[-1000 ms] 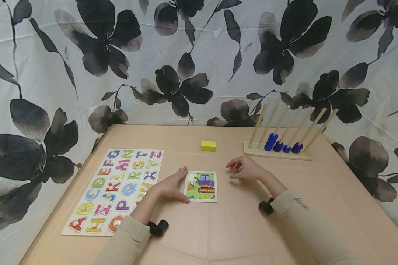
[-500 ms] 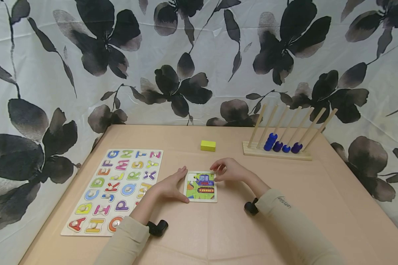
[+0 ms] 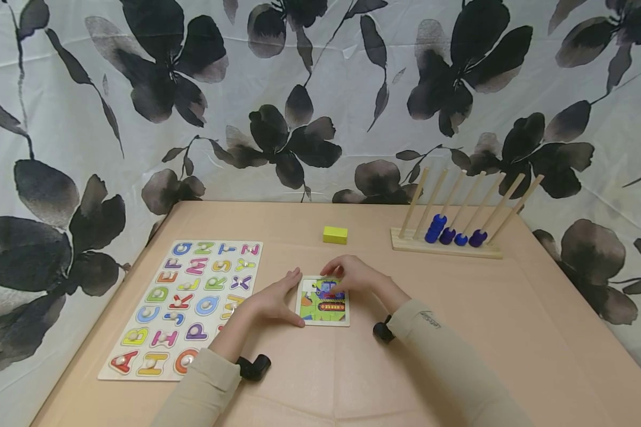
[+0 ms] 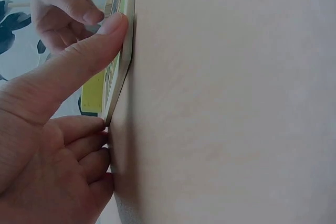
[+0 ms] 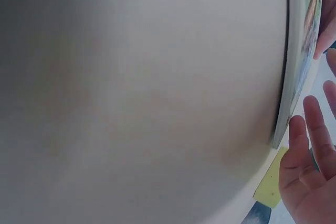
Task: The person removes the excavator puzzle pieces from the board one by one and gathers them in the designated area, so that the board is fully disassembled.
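Note:
A small square jigsaw puzzle (image 3: 323,316) lies flat on the table, a vehicle on tracks pictured on it in a pale frame. My left hand (image 3: 271,300) holds it at the left side. In the left wrist view, the left thumb (image 4: 113,24) rests over its rim and the other fingers touch its edge. My right hand (image 3: 354,274) reaches over the far right part, fingers bent and thumb close to them. Its fingertips cover that part and the puzzle piece pinched there. In the right wrist view some right fingers (image 5: 313,116) show, the pinch out of frame.
An alphabet board (image 3: 155,335) with colourful knobbed letters lies at left, partly under the left forearm. A yellow block (image 3: 335,235) stands behind the puzzle. At the back right is a wooden peg rack (image 3: 448,251) with several blue beads. A floral cloth (image 3: 320,71) hangs behind the table.
My right hand has moved left from the table beside the puzzle to above its far right part, a small coloured piece at its fingertips earlier. The left hand stays put.

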Action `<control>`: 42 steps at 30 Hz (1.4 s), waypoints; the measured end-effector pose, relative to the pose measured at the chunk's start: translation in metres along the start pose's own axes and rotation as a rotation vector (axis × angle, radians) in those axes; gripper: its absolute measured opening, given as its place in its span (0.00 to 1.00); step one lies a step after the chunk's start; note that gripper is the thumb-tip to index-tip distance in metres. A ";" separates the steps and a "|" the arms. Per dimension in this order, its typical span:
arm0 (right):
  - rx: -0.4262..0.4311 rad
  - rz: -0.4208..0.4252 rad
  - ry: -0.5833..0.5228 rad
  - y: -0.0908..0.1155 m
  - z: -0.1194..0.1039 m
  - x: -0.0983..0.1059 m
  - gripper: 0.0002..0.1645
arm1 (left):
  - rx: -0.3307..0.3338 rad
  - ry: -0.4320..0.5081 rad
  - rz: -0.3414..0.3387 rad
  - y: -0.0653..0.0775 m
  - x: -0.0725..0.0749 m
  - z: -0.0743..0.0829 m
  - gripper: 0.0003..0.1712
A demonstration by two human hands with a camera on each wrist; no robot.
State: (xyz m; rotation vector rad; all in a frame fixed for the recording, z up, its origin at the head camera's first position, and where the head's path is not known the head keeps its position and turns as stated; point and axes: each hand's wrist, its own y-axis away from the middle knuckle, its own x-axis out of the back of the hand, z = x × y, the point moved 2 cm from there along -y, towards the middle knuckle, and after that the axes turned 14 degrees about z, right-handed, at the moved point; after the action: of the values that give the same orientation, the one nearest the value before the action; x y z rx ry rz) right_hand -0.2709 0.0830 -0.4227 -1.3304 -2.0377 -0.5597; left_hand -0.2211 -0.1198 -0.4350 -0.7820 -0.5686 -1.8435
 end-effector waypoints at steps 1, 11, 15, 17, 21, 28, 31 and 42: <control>-0.006 -0.004 0.005 -0.001 -0.001 -0.001 0.21 | 0.001 0.001 0.000 0.000 0.000 0.000 0.63; 0.016 -0.070 0.096 -0.009 -0.009 -0.009 0.21 | -0.001 0.001 0.003 0.001 0.001 0.000 0.63; 0.031 -0.108 0.158 -0.010 -0.013 -0.011 0.20 | -0.007 0.001 0.002 0.000 0.001 0.000 0.63; 0.035 -0.119 0.185 -0.011 -0.014 -0.012 0.20 | -0.009 0.000 0.000 0.000 0.001 0.000 0.64; 0.038 -0.122 0.211 -0.012 -0.013 -0.013 0.20 | -0.011 -0.008 -0.004 0.000 0.000 0.000 0.64; 0.043 -0.114 0.222 -0.011 -0.015 -0.012 0.19 | -0.014 -0.016 -0.001 0.000 0.000 0.000 0.63; 0.043 -0.111 0.219 -0.010 -0.017 -0.012 0.19 | -0.017 -0.010 0.000 0.000 0.000 0.001 0.63; 0.008 -0.111 0.147 -0.008 -0.017 -0.011 0.19 | -0.015 -0.001 -0.005 0.000 0.000 0.001 0.63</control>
State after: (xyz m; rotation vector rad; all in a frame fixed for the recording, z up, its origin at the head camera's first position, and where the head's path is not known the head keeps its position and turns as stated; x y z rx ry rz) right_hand -0.2706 0.0613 -0.4182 -1.1414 -1.9988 -0.6781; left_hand -0.2208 -0.1192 -0.4346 -0.7920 -0.5585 -1.8542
